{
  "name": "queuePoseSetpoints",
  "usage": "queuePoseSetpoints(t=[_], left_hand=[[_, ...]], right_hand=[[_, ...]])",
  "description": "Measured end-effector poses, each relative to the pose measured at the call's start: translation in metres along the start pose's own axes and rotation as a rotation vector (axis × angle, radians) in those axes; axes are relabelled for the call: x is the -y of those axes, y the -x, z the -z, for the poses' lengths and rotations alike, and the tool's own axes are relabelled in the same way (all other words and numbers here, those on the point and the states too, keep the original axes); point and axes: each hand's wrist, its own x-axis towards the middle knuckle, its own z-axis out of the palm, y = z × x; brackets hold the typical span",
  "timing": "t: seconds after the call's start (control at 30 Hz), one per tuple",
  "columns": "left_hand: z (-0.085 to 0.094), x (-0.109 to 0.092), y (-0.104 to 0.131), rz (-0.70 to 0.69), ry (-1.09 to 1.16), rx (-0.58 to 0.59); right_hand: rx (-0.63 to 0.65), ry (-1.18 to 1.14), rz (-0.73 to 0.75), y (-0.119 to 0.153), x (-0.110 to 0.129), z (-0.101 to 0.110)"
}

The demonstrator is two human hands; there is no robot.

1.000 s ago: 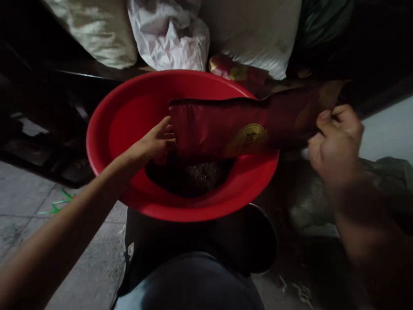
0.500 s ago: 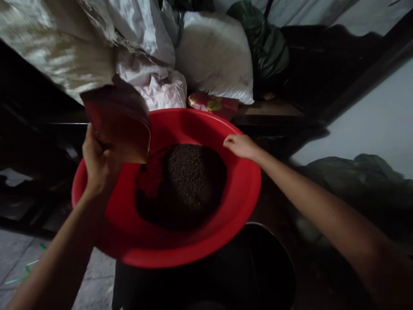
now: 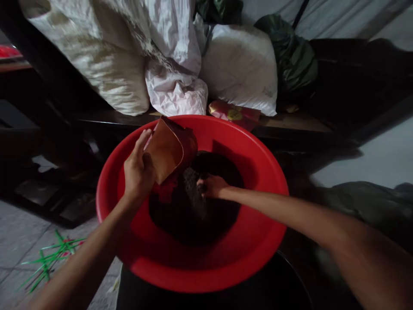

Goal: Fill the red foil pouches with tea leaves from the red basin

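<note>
A wide red plastic basin [image 3: 206,275] holds a heap of dark loose granules [image 3: 222,165]; I cannot tell what kind. My left hand [image 3: 138,172] grips a paper bag [image 3: 166,150], dark red outside and tan inside. The bag is tilted over the left part of the basin, its open mouth facing me. Down in the basin, my right hand [image 3: 213,186] has its fingers curled round some of the granules, and a few trail below it. The fingertips of my right hand are partly hidden.
White woven sacks [image 3: 116,64] and a plump white bag [image 3: 240,69] stand on the shelf [image 3: 297,122] behind the basin. A red packet [image 3: 237,113] lies at its edge. Thin green sticks [image 3: 48,258] lie on the tiled floor at left.
My right hand has moved from the basin's right rim down into the granules and closed on some. My left hand has lowered the paper bag into the basin. The camera view has shifted left.
</note>
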Motion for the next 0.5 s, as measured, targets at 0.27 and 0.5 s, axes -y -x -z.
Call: queuePoseSetpoints(t=[0.27, 0.5], left_hand=[[-0.012, -0.024, -0.026, -0.204, -0.313, 0.273], [-0.065, -0.033, -0.045, -0.212, -0.234, 0.65]], right_hand=[[-0.118, -0.563, 0.159, 0.053, -0.001, 0.067], [-0.287, -1.245, 0.021, 0.073, 0.005, 0.158]])
